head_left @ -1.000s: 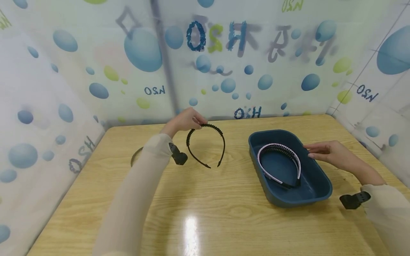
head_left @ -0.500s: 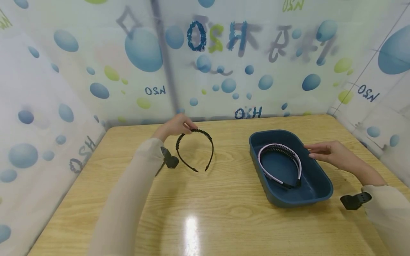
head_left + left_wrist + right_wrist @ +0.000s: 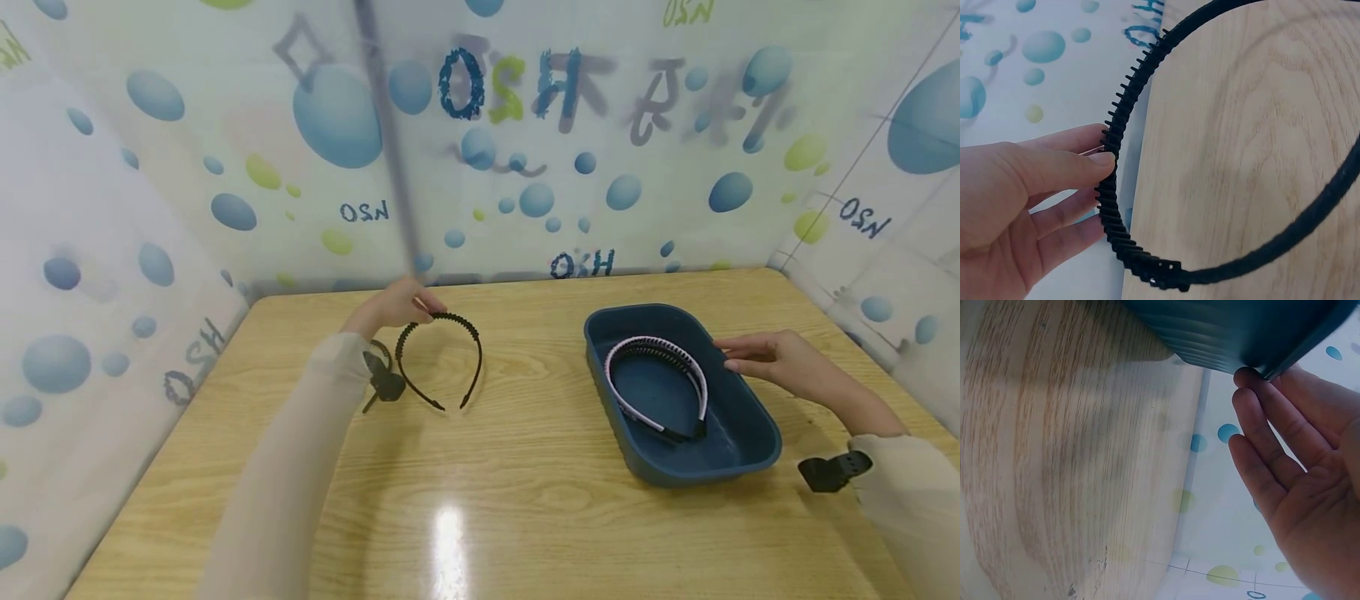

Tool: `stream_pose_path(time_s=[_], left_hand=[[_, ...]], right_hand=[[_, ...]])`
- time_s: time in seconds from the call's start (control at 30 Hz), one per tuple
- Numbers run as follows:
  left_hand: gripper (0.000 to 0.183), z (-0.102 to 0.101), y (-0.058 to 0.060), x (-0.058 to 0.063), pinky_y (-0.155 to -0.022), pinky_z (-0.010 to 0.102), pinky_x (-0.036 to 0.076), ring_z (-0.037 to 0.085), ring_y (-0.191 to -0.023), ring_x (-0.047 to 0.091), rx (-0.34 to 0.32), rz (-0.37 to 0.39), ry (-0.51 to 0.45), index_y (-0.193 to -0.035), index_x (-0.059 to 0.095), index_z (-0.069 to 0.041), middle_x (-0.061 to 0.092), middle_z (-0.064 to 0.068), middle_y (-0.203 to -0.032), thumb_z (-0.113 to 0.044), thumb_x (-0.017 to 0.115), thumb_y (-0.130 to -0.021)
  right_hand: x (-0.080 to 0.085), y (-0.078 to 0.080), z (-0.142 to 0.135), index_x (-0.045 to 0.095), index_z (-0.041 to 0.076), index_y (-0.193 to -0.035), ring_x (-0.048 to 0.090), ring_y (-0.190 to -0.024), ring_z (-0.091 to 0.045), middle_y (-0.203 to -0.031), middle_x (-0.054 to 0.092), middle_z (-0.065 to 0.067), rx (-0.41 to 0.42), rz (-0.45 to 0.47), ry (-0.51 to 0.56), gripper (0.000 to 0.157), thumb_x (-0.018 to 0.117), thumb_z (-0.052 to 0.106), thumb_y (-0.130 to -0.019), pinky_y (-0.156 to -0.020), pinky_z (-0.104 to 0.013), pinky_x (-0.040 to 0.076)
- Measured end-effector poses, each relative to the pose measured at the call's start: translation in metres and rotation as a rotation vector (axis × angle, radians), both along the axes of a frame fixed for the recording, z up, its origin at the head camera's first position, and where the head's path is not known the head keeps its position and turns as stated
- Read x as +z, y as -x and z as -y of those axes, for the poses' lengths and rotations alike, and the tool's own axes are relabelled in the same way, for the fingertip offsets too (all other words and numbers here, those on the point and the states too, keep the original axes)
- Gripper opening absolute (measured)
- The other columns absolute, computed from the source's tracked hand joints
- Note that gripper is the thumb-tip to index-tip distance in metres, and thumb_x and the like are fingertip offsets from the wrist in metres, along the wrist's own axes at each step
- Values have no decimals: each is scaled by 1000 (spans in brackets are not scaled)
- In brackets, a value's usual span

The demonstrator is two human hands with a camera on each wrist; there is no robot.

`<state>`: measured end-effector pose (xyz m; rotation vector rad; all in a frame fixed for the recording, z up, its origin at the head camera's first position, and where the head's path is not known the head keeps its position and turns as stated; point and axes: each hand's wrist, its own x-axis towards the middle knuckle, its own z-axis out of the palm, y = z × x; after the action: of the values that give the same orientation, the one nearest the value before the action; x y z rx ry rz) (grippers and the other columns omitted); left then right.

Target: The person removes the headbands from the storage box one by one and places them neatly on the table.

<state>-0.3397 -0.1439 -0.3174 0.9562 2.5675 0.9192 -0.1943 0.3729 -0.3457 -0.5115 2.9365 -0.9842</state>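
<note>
Thumb and fingers of my left hand [image 3: 397,304] pinch the top of a black headband [image 3: 479,350], whose ends point down. In the left wrist view its row of small teeth [image 3: 1109,209] shows beside the thumb; I cannot tell whether the ends touch the table. Behind the left wrist lies another dark headband [image 3: 386,351], partly hidden. On the right, a blue plastic basket [image 3: 678,477] holds a pale lilac headband [image 3: 612,392] and a black toothed one [image 3: 670,359]. My right hand [image 3: 780,362] grips the basket's far right rim, its fingers on the outside wall in the right wrist view.
Everything stands on a light wood table [image 3: 517,517]. A patterned sheet [image 3: 487,192] rises along its back and sides. Each wrist wears a small black camera, the left one [image 3: 387,383] hanging above the dark headband.
My left hand has carried the black headband leftward and a little lower. More of the headband behind the wrist now shows. The right hand and the basket stay in place.
</note>
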Motion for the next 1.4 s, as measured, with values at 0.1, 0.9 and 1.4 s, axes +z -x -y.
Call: stream_pose_path(time_s=[0.1, 0.9, 1.4], left_hand=[[27, 3, -1, -2, -87, 41, 47, 38, -102, 56, -7, -3, -6, -107, 61, 13, 61, 24, -108, 15, 57, -80], [27, 11, 11, -29, -85, 41, 48, 38, -102, 57, 19, -33, 8, -105, 62, 13, 61, 24, -108, 17, 54, -79], [31, 4, 17, -46, -85, 42, 48, 37, -103, 57, 141, -18, 0, -105, 65, 10, 62, 23, -106, 17, 51, -78]], right_hand=[[0, 0, 0, 55, -8, -121, 57, -83, 7, -108, 60, -27, -6, 6, -9, 37, 60, 9, -89, -66, -24, 52], [5, 2, 4, 56, -10, -120, 58, -79, 5, -104, 61, -28, 6, -20, -6, 36, 61, 7, -88, -63, -19, 50], [1, 0, 1, 55, -9, -121, 58, -80, 5, -106, 61, -27, -13, 1, -3, 36, 60, 7, -88, -64, -19, 50]])
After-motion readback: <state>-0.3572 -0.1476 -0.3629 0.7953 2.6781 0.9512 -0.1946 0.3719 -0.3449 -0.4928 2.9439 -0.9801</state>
